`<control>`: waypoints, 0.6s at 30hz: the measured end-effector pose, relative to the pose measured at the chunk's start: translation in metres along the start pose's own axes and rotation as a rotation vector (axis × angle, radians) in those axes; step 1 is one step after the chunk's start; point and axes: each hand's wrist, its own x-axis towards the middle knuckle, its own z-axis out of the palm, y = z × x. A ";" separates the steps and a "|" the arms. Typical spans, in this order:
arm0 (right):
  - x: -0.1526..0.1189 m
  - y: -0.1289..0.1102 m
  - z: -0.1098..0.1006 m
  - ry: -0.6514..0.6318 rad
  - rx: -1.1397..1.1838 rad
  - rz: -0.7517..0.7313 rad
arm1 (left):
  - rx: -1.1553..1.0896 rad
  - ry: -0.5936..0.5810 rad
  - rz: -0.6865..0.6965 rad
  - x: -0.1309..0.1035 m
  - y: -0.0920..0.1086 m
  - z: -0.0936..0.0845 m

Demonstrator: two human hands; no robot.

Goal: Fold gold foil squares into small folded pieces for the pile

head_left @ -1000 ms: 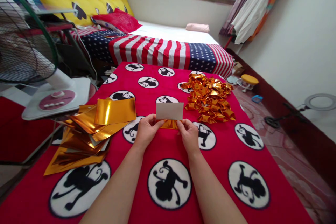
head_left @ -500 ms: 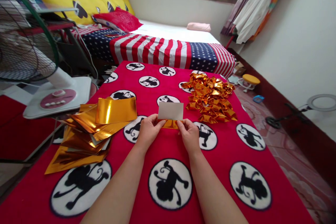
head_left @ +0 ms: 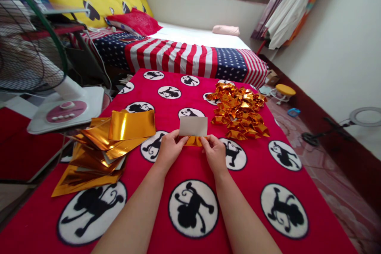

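Observation:
Between my hands is a sheet of gold foil paper (head_left: 193,126), its pale back facing me and its near edge folded over to show a gold strip. My left hand (head_left: 170,147) pinches the fold at its left end, thumb on top. At the right end my right hand (head_left: 214,151) grips the same fold with thumb and fingers. A loose stack of flat gold foil sheets (head_left: 131,126) lies to the left of my left hand. Beyond my right hand is a heap of folded gold foil pieces (head_left: 238,107).
A red cloth with monkey circles (head_left: 143,222) covers the table. On the left stands a fan (head_left: 70,105). Behind the table is a bed with a striped, starred cover (head_left: 175,55). A yellow stool (head_left: 285,89) and a ring-shaped stand (head_left: 364,116) are on the right.
Both hands keep their hold on the folded paper in nearly the same place. The whole view shifts very slightly; nothing else has visibly moved.

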 end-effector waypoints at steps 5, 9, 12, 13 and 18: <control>0.000 0.003 0.001 0.001 -0.003 -0.002 | -0.024 0.005 -0.006 0.001 -0.001 0.001; 0.000 0.002 0.001 0.000 0.001 0.006 | 0.024 0.006 0.019 0.000 -0.002 0.001; 0.000 0.001 0.001 0.001 0.006 0.010 | 0.047 0.004 0.024 0.000 -0.003 0.001; 0.000 0.001 0.001 0.002 0.007 0.009 | 0.047 0.003 0.023 0.001 -0.003 0.001; 0.000 0.000 0.000 -0.001 0.007 0.003 | 0.003 0.004 0.014 0.001 -0.003 0.001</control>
